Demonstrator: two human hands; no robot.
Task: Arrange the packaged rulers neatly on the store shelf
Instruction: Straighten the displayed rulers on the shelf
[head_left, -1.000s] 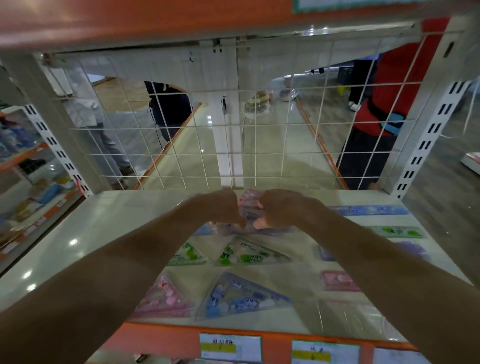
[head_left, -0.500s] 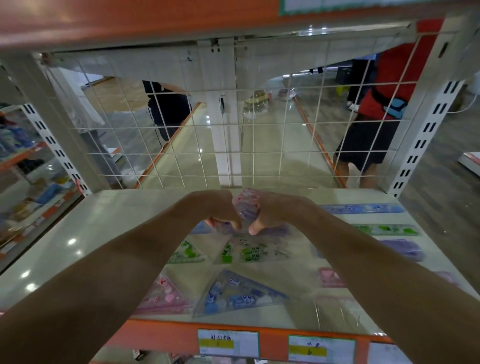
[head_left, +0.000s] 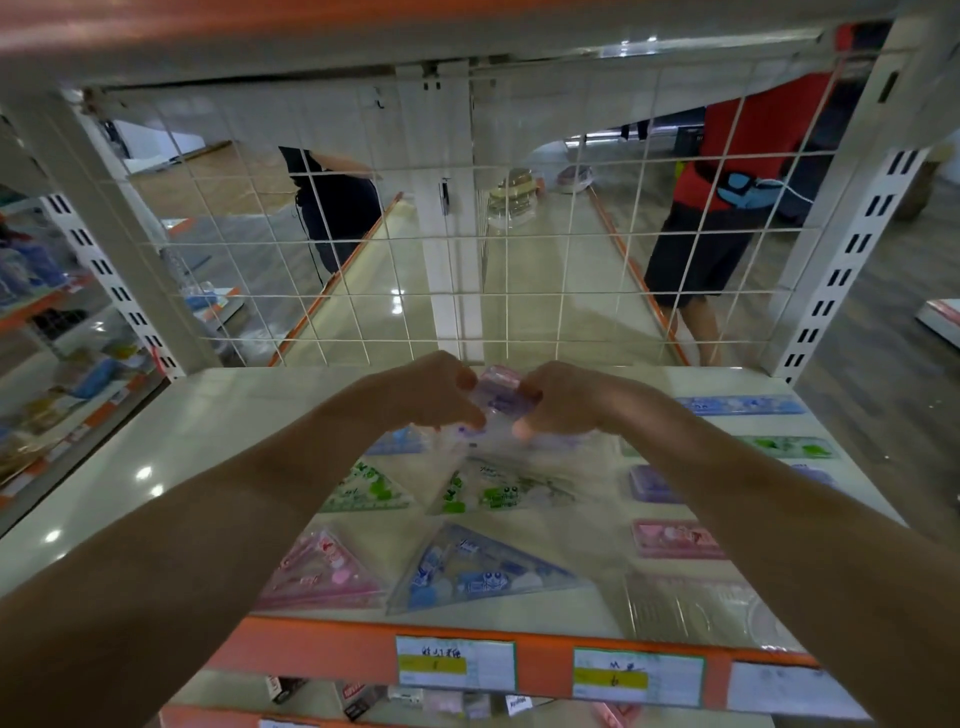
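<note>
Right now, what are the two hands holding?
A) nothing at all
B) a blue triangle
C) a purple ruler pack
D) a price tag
C: the left hand and the right hand both pinch the purple ruler pack between them, while the blue triangle lies on the shelf near the front.

glossy cream shelf, packaged triangle rulers lying flat in rows, straight rulers at right

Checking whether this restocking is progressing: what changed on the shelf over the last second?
Little. The left hand and right hand drew slightly apart, baring more of the purple packaged ruler they both grip near the back of the shelf. Nothing was released or picked up. The ruler packs lying on it stayed put.
</note>
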